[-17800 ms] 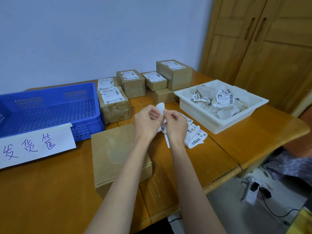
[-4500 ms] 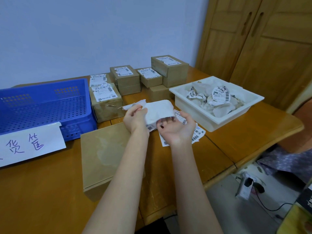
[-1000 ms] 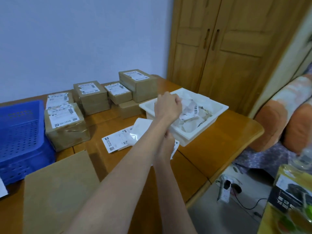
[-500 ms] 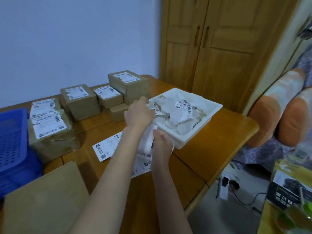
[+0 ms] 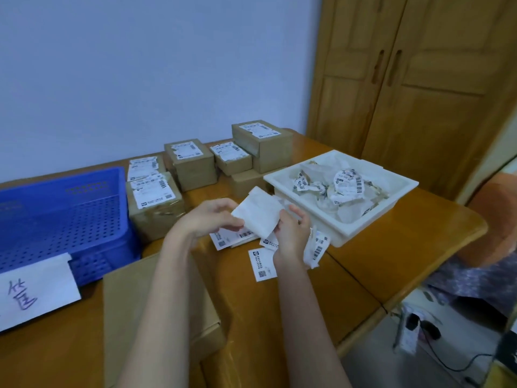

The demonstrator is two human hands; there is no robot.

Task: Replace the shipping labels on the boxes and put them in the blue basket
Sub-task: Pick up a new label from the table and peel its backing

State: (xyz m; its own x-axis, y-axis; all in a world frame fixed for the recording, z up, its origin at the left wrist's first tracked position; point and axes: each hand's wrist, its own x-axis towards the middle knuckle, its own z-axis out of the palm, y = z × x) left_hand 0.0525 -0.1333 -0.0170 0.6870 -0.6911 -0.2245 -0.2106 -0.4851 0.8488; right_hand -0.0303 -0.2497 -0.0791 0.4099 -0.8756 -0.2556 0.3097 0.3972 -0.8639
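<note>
Holding a white label sheet (image 5: 258,212) between both hands (image 5: 208,217) (image 5: 291,233).
Right of them, a white tray (image 5: 372,228) holds crumpled labels (image 5: 345,186); left, the blue basket (image 5: 70,217) is empty.

Dim even light, soft blur, wide-angle bowing

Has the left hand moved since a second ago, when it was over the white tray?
Yes. The left hand has drawn back from the white tray toward the blue basket side, now holding a white sheet.

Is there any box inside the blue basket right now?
No, the blue basket shows only its bare perforated floor, and the labelled boxes sit on the table beside it.
</note>
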